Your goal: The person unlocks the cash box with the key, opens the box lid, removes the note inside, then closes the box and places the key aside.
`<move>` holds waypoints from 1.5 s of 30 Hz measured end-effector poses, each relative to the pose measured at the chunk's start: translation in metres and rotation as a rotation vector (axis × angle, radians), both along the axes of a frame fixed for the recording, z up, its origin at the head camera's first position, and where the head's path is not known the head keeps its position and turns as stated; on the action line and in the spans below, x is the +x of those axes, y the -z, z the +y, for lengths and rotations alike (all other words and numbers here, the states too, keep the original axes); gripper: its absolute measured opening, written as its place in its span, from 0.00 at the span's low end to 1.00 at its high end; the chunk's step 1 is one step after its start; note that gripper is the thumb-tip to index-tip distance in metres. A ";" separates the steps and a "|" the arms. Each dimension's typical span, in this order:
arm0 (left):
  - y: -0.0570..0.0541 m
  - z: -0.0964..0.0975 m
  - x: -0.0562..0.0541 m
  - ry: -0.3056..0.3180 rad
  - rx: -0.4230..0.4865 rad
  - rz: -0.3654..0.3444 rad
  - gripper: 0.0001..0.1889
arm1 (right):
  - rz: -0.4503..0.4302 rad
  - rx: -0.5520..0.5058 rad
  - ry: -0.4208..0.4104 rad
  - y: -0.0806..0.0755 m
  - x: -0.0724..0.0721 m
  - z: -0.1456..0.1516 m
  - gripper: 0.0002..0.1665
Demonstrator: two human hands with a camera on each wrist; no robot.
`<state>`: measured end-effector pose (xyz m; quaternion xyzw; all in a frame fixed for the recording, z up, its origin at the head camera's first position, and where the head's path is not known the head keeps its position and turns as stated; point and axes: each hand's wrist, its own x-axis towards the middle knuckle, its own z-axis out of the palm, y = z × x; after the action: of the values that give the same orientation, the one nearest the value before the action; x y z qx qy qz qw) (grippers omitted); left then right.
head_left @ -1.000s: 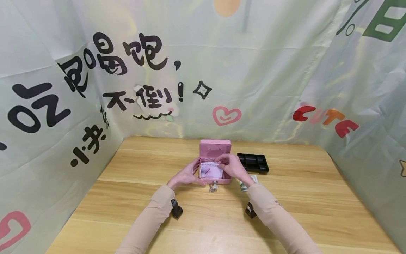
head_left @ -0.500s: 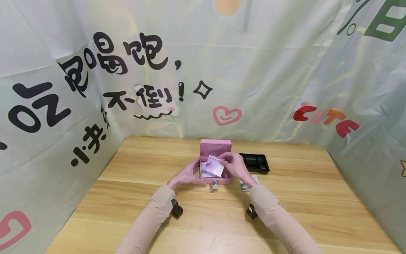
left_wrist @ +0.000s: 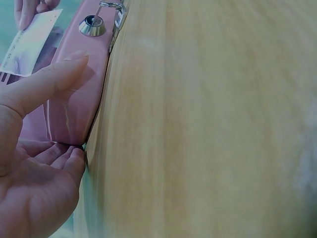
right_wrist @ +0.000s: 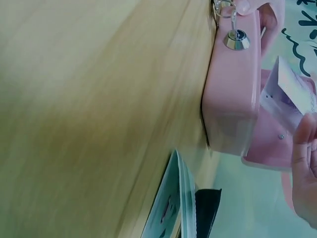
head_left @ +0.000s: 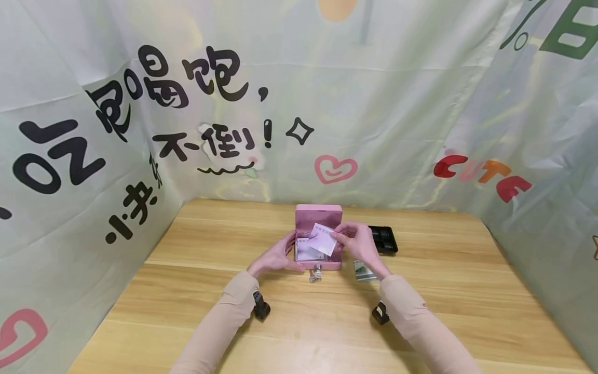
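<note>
"Hands?"
"Gripping near left corner of pink cash box (head_left: 333,266) with left hand (head_left: 277,257); pinching purple banknote (head_left: 323,240) in right hand (head_left: 357,241), tilted above the open box."
"Handling?"
"Likely feather-light, limp, quick to crease. Best held by an edge."
"Edges, room?"
"Mind green banknotes (head_left: 362,271) right of box, black compartment tray (head_left: 385,241) beyond, raised lid (head_left: 306,217) behind. Probably most room straight up."

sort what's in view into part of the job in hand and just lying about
Seemingly in the job:
pink box, held by the left grip
purplish note, pinched in the right grip
notes inside the box

Apparently lying about:
black tray
greenish notes
</note>
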<state>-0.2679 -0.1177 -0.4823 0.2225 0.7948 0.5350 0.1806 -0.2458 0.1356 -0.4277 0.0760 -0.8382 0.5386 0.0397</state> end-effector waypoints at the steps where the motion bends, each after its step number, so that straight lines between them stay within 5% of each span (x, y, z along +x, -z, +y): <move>1: 0.000 0.000 0.000 0.002 0.000 0.003 0.63 | 0.001 -0.015 0.007 0.000 0.000 0.002 0.09; 8: 0.000 -0.001 -0.001 0.026 0.024 0.013 0.63 | 0.029 -0.142 0.015 -0.004 0.006 0.020 0.14; 23: 0.000 0.000 0.000 0.026 0.037 -0.006 0.62 | -0.074 -0.272 -0.044 -0.010 0.026 0.066 0.21; 45: 0.000 -0.002 0.001 0.033 0.052 -0.006 0.62 | -0.158 -0.414 -0.043 0.004 0.036 0.132 0.11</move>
<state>-0.2671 -0.1197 -0.4820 0.2384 0.7763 0.5531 0.1859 -0.2093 0.2678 -0.4313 0.0416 -0.7084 0.7042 -0.0229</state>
